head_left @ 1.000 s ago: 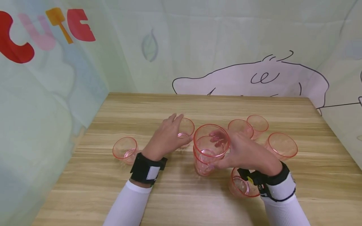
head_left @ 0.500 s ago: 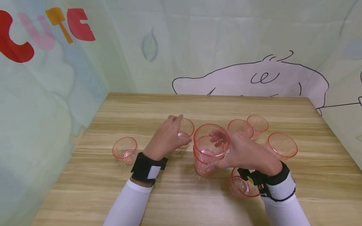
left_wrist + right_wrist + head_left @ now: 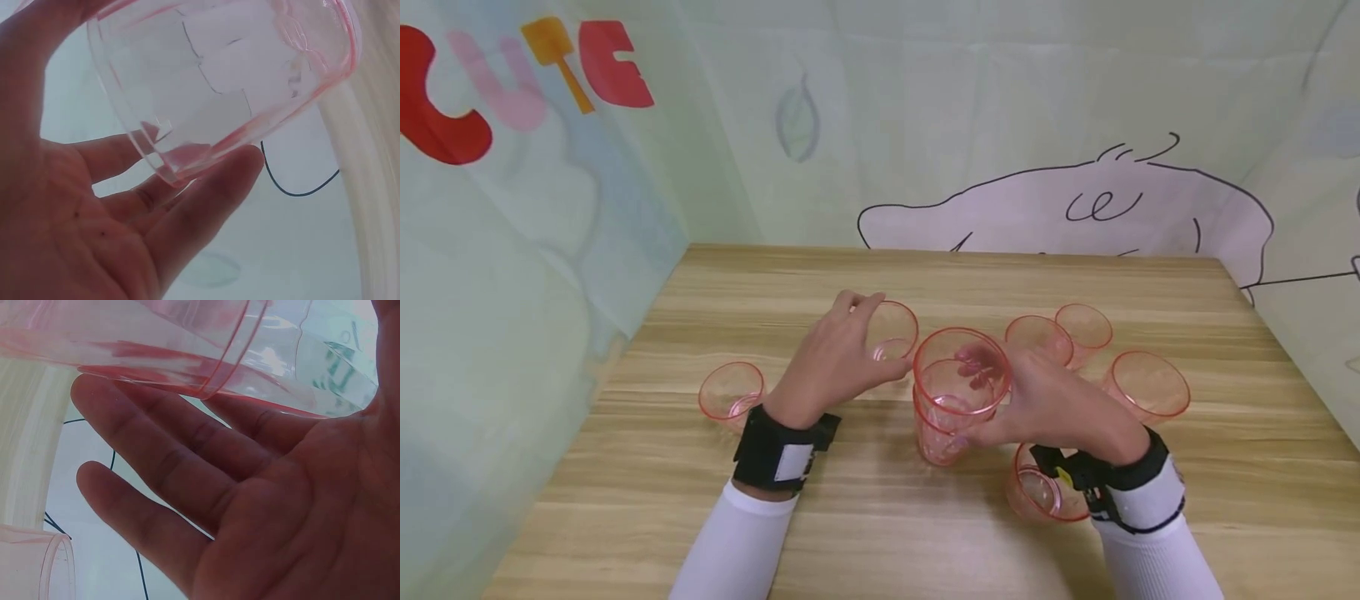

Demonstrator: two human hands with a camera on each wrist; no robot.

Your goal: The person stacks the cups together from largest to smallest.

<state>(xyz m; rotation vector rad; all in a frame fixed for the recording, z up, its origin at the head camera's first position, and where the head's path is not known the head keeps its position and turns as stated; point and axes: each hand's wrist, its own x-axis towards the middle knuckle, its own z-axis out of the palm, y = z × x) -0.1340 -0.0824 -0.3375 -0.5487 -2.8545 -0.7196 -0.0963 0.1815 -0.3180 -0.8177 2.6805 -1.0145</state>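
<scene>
My left hand holds a clear cup with a pink-red rim, thumb on the near side and fingers round the far side. In the left wrist view that cup lies along the fingers. Close to its right, my right hand grips a small stack of the same cups, nested upright. The right wrist view shows one cup's rim around the wall of another in this stack, the fingers wrapped along its side. Part of the left cup is hidden behind the left hand.
Matching cups stand on the wooden table: one cup at left, and several at right, including a near cup partly under the right wrist and a far cup. A printed cloth hangs behind the table.
My left hand has closed its fingers on the cup and raised it slightly, up and away in the head view. The right hand and its stack have stayed in place.
</scene>
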